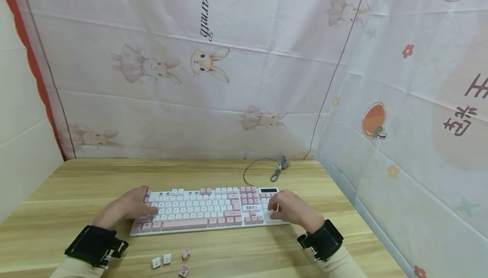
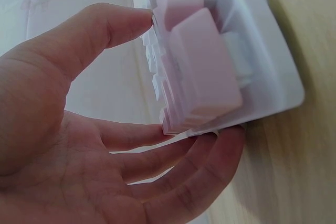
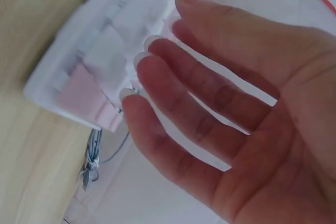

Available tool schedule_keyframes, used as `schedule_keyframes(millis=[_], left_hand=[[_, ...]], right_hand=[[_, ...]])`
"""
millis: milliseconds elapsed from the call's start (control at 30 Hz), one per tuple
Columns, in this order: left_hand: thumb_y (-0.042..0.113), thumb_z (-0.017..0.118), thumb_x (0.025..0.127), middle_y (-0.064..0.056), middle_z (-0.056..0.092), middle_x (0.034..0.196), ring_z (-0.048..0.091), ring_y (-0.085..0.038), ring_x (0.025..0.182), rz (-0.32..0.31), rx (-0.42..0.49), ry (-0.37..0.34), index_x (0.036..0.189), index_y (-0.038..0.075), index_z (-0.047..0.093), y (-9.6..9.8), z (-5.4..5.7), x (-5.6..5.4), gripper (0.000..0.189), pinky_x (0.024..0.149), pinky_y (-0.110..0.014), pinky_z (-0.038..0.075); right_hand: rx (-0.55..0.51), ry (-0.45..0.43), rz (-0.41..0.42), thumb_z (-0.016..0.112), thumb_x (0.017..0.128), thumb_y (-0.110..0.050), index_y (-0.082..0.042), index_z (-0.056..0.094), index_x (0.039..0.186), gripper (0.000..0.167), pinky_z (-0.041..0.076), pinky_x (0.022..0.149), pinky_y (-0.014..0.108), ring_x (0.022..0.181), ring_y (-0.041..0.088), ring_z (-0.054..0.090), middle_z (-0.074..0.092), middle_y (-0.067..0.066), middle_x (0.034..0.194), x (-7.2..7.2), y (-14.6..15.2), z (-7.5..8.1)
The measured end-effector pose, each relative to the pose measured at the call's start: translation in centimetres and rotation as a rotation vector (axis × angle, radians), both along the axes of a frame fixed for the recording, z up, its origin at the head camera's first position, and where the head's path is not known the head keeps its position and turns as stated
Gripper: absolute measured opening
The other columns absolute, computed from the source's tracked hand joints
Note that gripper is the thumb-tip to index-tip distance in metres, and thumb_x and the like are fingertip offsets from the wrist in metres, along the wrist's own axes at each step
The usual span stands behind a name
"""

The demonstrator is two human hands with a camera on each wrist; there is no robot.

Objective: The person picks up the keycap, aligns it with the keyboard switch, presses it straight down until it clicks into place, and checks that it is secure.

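A white and pink keyboard (image 1: 190,212) lies on the wooden table, several key positions in its top row bare of caps. At its left end my left hand (image 1: 127,206) holds it, thumb over the keys and fingers along the side edge. The left wrist view shows the thumb tip against a pink keycap (image 2: 205,66) and the fingertips curled at the white case edge (image 2: 283,90). Over the number pad at the other end is my right hand (image 1: 293,210). Its fingers (image 3: 173,100) are loosely bent, with nothing between them and the thumb.
Two white keycaps (image 1: 162,261) and two pink keycaps (image 1: 184,263) lie loose on the table in front of the keyboard. Behind it, a grey cable (image 1: 280,170) is bundled with a tie. Printed cloth (image 1: 190,100) hangs at the back and right.
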State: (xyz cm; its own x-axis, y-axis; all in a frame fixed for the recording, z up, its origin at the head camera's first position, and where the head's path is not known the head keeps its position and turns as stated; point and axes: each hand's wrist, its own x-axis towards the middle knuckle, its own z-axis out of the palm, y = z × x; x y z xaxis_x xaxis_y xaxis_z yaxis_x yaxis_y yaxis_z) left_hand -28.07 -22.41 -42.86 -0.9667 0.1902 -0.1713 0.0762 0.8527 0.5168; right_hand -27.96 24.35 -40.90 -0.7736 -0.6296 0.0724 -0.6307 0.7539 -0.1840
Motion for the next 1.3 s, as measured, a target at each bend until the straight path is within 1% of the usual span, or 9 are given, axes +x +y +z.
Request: schedule_keyframes(millis=[133, 233, 400, 533, 767, 933, 1000, 1167, 1300], left_hand=[[0.034, 0.076, 0.09, -0.05, 0.033, 0.148, 0.036, -0.065, 0.136, 0.005, -0.005, -0.003, 0.145, -0.027, 0.025, 0.1, 0.1, 0.1, 0.097, 0.112, -0.071, 0.038], [0.034, 0.076, 0.09, -0.05, 0.033, 0.148, 0.037, -0.065, 0.136, 0.006, -0.007, -0.002, 0.145, -0.027, 0.025, 0.2, 0.2, 0.1, 0.097, 0.112, -0.07, 0.038], [0.035, 0.076, 0.09, -0.05, 0.034, 0.147, 0.037, -0.065, 0.136, 0.005, -0.01, 0.002, 0.145, -0.027, 0.025, 0.3, 0.3, 0.0, 0.097, 0.112, -0.07, 0.038], [0.034, 0.077, 0.09, -0.049, 0.036, 0.146, 0.039, -0.065, 0.135, 0.002, -0.009, 0.007, 0.145, -0.027, 0.027, 0.3, 0.3, 0.0, 0.096, 0.111, -0.07, 0.039], [0.034, 0.077, 0.09, -0.049, 0.035, 0.148, 0.037, -0.065, 0.136, 0.008, -0.006, -0.001, 0.146, -0.026, 0.026, 0.4, 0.1, -0.1, 0.096, 0.112, -0.07, 0.038], [0.035, 0.077, 0.089, -0.049, 0.033, 0.148, 0.037, -0.065, 0.136, 0.017, -0.006, -0.007, 0.146, -0.026, 0.025, 0.3, -0.2, -0.2, 0.098, 0.112, -0.07, 0.037], [0.036, 0.077, 0.089, -0.05, 0.034, 0.147, 0.037, -0.065, 0.135, 0.016, -0.008, -0.003, 0.146, -0.027, 0.025, 0.3, -0.3, -0.2, 0.099, 0.112, -0.071, 0.038], [0.035, 0.077, 0.089, -0.05, 0.035, 0.147, 0.038, -0.065, 0.135, 0.012, -0.005, 0.006, 0.145, -0.027, 0.026, 0.1, -0.3, -0.1, 0.098, 0.111, -0.07, 0.039], [0.035, 0.077, 0.089, -0.049, 0.035, 0.147, 0.037, -0.065, 0.136, 0.006, -0.006, 0.006, 0.145, -0.027, 0.026, 0.0, -0.1, -0.1, 0.098, 0.112, -0.07, 0.038]], right_hand=[[-0.035, -0.001, -0.023, 0.083, 0.084, -0.009, -0.004, 0.079, 0.099, 0.016, 0.055, 0.067, 0.021, 0.076, 0.015, 0.069, 0.078, 0.008, 0.094, -0.1, 0.7, 0.4], [-0.052, 0.023, -0.036, 0.082, 0.085, -0.009, -0.001, 0.078, 0.104, 0.021, 0.058, 0.07, 0.025, 0.081, 0.021, 0.072, 0.078, 0.012, 0.099, -0.4, 1.0, 0.6], [-0.076, 0.04, -0.099, 0.082, 0.086, -0.012, 0.003, 0.072, 0.118, 0.036, 0.062, 0.081, 0.04, 0.095, 0.034, 0.073, 0.075, 0.02, 0.116, -1.1, 1.5, 0.7], [-0.08, -0.038, -0.178, 0.082, 0.085, -0.013, 0.004, 0.065, 0.13, 0.051, 0.06, 0.089, 0.051, 0.106, 0.041, 0.07, 0.068, 0.025, 0.129, -1.7, 1.8, 0.7], [-0.034, -0.166, -0.255, 0.084, 0.083, -0.014, 0.002, 0.056, 0.142, 0.067, 0.048, 0.111, 0.059, 0.131, 0.045, 0.057, 0.06, 0.027, 0.141, -2.9, 1.8, 0.3], [-0.024, -0.262, -0.31, 0.087, 0.081, -0.016, -0.009, 0.055, 0.147, 0.074, 0.043, 0.114, 0.061, 0.139, 0.043, 0.051, 0.055, 0.023, 0.149, -3.5, 1.8, 0.2], [-0.021, -0.284, -0.312, 0.087, 0.08, -0.017, -0.011, 0.055, 0.148, 0.075, 0.043, 0.114, 0.062, 0.14, 0.043, 0.05, 0.054, 0.023, 0.15, -3.7, 1.8, 0.2], [-0.024, -0.303, -0.258, 0.086, 0.079, -0.01, -0.007, 0.051, 0.15, 0.079, 0.041, 0.117, 0.062, 0.142, 0.043, 0.048, 0.053, 0.023, 0.151, -4.6, 1.5, 0.0], [-0.001, -0.319, -0.238, 0.085, 0.078, -0.006, -0.008, 0.053, 0.149, 0.078, 0.045, 0.114, 0.058, 0.136, 0.037, 0.054, 0.056, 0.02, 0.149, -5.1, 1.1, 0.0]])
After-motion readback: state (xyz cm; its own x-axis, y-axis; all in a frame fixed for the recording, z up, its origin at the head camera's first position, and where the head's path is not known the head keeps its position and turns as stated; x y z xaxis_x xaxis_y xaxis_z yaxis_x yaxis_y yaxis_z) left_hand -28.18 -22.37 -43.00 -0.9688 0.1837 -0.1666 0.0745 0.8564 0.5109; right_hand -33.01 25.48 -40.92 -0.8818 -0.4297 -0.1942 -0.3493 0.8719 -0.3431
